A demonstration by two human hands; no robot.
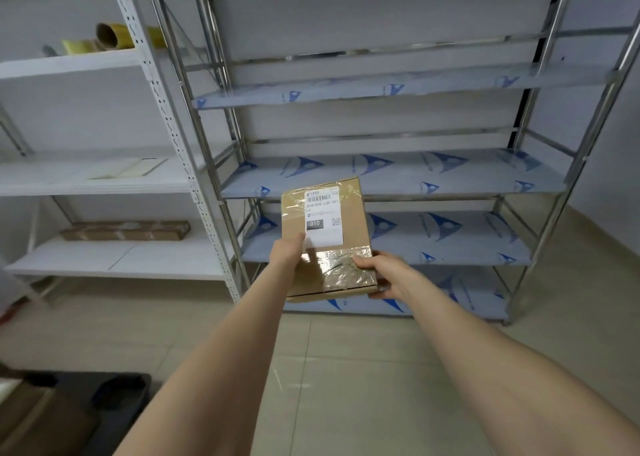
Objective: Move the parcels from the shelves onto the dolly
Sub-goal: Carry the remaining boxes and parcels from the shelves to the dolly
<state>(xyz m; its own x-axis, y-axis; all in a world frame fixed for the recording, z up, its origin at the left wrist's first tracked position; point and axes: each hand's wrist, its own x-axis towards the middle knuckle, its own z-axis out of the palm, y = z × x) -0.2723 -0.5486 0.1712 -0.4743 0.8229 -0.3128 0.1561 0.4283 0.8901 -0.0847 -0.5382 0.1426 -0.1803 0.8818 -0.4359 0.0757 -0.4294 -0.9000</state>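
Before the steel rack (pixel 450 178), above the tiled floor (pixel 346 369), a taped cardboard parcel (pixel 355 227) is held in mid-air, clear of every shelf; its white label (pixel 323 215) faces up, printed with a barcode and "010"; the left hand (pixel 287 251) grips the parcel's left edge, thumb lying on the label's lower corner; the right hand (pixel 382 275) clasps the near right corner, thumb on the shiny tape and fingers curled beneath; to the left stands a white rack (pixel 104 182) bearing yellow rolls (pixel 114 35) up high, a pale flat sheet (pixel 131 168) on the middle shelf and a long brown box (pixel 124 230) lower down; at the bottom left corner a dark low object (pixel 117 390) and some brown cardboard (pixel 34 421) show, too blurred to tell apart.
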